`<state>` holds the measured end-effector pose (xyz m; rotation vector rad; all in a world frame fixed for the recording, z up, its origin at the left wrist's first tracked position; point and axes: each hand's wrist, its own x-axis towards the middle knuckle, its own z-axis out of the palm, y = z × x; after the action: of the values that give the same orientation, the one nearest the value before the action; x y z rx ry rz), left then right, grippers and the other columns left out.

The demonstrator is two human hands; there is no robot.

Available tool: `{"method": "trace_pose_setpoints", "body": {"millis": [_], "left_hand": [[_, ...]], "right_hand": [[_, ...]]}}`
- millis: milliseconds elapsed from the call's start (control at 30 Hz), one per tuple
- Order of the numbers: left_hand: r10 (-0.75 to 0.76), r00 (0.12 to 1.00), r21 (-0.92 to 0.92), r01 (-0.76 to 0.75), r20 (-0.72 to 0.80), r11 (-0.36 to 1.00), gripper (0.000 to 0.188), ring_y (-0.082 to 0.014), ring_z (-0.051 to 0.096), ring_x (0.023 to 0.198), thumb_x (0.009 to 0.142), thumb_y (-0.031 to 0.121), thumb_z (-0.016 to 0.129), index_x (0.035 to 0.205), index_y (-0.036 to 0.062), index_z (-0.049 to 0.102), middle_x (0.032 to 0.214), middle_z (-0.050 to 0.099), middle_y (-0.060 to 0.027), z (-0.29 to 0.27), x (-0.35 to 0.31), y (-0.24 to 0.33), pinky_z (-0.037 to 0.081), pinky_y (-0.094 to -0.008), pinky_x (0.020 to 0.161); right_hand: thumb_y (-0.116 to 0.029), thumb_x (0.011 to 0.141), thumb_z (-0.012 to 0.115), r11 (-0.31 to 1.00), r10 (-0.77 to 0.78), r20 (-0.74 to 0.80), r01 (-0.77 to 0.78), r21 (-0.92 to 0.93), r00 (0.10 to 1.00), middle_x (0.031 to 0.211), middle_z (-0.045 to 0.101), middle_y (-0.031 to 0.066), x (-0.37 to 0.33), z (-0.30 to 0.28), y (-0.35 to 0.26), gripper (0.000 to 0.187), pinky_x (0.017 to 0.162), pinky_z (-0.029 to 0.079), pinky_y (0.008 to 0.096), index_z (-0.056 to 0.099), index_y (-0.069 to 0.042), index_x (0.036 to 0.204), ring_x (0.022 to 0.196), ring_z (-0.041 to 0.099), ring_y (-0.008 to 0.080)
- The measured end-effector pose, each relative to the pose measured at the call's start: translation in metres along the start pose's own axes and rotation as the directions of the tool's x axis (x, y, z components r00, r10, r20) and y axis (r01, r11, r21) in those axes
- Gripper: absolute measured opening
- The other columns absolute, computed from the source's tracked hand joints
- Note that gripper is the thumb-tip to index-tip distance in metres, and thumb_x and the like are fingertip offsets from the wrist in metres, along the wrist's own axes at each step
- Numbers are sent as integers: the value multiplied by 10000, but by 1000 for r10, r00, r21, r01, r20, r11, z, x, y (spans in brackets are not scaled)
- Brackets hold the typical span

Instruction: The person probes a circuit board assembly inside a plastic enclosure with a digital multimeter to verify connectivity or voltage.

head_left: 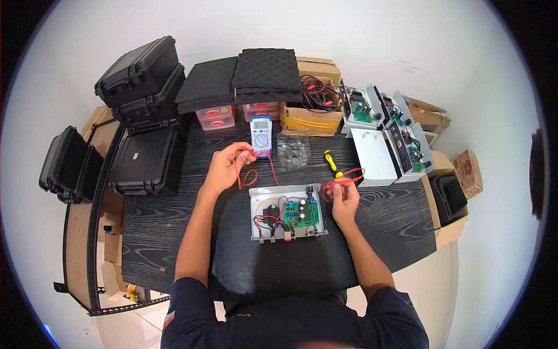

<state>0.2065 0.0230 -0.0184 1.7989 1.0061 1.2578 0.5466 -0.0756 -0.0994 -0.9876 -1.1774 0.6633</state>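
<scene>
My left hand is closed on a red test lead beside a blue-and-white multimeter; a loop of this lead hangs below the fingers. Over on the right, my right hand pinches another part of red test lead, looped around the fingertips. Whether both parts belong to one lead is unclear. Between my forearms, an open metal case holds a green circuit board, a black transformer and coloured wires. Just beyond my right hand lies a yellow-and-black screwdriver. A clear bag of small parts sits right of the multimeter.
Black hard cases are stacked at left. Black foam sheets cover red-and-clear drawer boxes at the back. A cardboard box holds cables. Several similar circuit units stand at right, near another cardboard box.
</scene>
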Motion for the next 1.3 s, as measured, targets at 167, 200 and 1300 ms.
{"method": "trace_pose_setpoints", "body": {"millis": [167, 200, 1300], "left_hand": [[-12, 1000, -2, 12, 22, 1000, 151, -161, 757, 830, 1047, 115, 659, 1135, 4, 710, 939, 788, -117, -10, 2, 18, 594, -313, 753], [78, 997, 305, -69, -17, 950, 168, -216, 749, 774, 1034, 163, 676, 1074, 3, 708, 885, 770, -136, -17, 2, 24, 579, -349, 714], [226, 916, 84, -267, 330, 960, 142, -284, 749, 1007, 905, 143, 810, 983, 32, 766, 1018, 775, -105, 89, -41, 7, 578, -402, 873]], "right_hand": [[-88, 1066, 628, 1000, 8, -43, -9, -6, 999, 890, 681, 10, 1, -12, 11, 115, 666, 513, 222, 633, -10, 1151, 740, 636, 59], [-88, 1066, 628, 1000, 10, -49, -10, -4, 999, 890, 681, 10, 0, -11, 13, 115, 666, 513, 222, 633, -10, 1151, 740, 636, 59], [-71, 959, 734, 934, -58, 288, 154, -323, 956, 717, 674, 22, -10, -8, 1, 81, 569, 504, 250, 711, -7, 1003, 616, 617, 56]]}}
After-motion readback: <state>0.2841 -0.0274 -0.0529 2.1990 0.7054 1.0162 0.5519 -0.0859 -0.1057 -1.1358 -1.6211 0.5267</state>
